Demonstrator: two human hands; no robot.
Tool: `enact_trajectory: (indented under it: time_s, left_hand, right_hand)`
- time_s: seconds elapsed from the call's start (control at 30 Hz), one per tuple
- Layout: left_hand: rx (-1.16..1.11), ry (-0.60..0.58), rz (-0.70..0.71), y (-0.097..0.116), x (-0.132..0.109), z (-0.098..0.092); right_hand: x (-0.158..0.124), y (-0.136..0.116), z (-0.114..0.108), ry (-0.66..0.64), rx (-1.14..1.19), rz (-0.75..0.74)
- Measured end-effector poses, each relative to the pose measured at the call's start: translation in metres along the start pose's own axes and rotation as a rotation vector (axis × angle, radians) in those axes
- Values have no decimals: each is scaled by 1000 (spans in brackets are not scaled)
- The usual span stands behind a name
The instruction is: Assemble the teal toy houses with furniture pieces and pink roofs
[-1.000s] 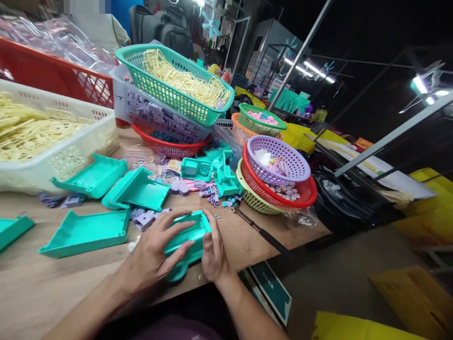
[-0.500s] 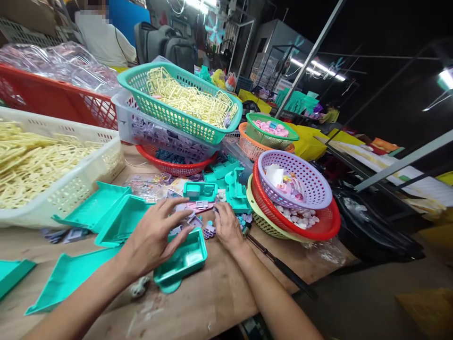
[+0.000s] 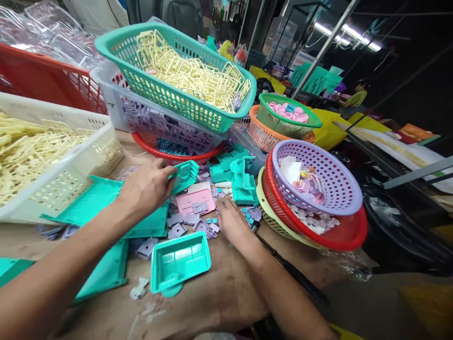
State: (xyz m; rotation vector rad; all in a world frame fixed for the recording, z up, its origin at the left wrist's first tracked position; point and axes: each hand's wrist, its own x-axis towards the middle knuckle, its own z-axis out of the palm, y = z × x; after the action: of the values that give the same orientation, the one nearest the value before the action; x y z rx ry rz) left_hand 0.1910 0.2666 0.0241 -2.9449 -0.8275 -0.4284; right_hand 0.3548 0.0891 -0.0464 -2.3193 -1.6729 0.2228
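My left hand (image 3: 150, 186) grips the edge of a small teal tray (image 3: 186, 175), raised above larger teal panels (image 3: 88, 200). My right hand (image 3: 230, 216) rests low among small parts, its fingers bent; what they hold, if anything, is hidden. Between the hands lie a pink plate (image 3: 196, 200) with a lilac piece on it, and several loose lilac pieces (image 3: 177, 230). Nearer to me sits an open teal box (image 3: 181, 262). Teal moulded parts (image 3: 244, 182) stand just beyond my right hand.
A teal basket (image 3: 159, 82) of cream frames tops a clear bin at the back. At left is a white crate (image 3: 67, 184). Stacked purple (image 3: 332, 179) and red baskets stand at right, beside a black-handled tool (image 3: 290, 269). A person (image 3: 357, 97) is far off.
My left hand has moved up and left and now holds the small teal tray. The pink plate shows more fully, the teal panels have shifted, and the view has tilted down.
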Motion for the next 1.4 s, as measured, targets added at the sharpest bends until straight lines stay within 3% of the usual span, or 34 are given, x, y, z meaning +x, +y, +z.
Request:
enact_trajectory:
  time_s: [0.1,0.2,0.3,0.43,0.53,0.67,0.77,0.87,1.0,1.13,1.23,1.33,1.4]
  left_hand:
    - [-125,107,95,-1,-25,-15]
    - [-433,33,315,12,-66,-27]
    - [-502,-136,460,29,-108,-24]
    - [-315,-100,466,45,-134,-5]
    - [-252,-39,474,52,-136,6]
    - [-257,32,449,58,-132,8]
    - [-351,26,319,62,-125,3]
    - [-505,-67,147,65,-112,-2]
    - [-620,-194,-17,65,-96,-3]
    - [-728,-296,-45,58,-91,-2]
    - [-790,-311,-55,53,-91,1]
    - [-830,-328,-72,52,-94,4]
    - [-851,-341,-79,53,-96,6]
  right_hand:
    - [-19,16,-8,-22,367,-72]
    - [-38,30,-12,20,584,10]
    - [-52,38,-9,125,525,56]
    - [-56,37,-2,172,326,-18]
    - [-51,31,-2,160,142,-1]
    - [-36,14,-9,87,-203,73]
    - [-13,1,-10,18,-384,114]
    - [15,-4,-6,-16,-431,188]
    - [42,-2,-2,-34,-419,206]
    - [42,0,-11,-46,-410,178]
    - [22,-2,-32,51,-279,165]
    - [-13,-12,-56,195,127,99]
    - [-38,-25,-63,148,372,16]
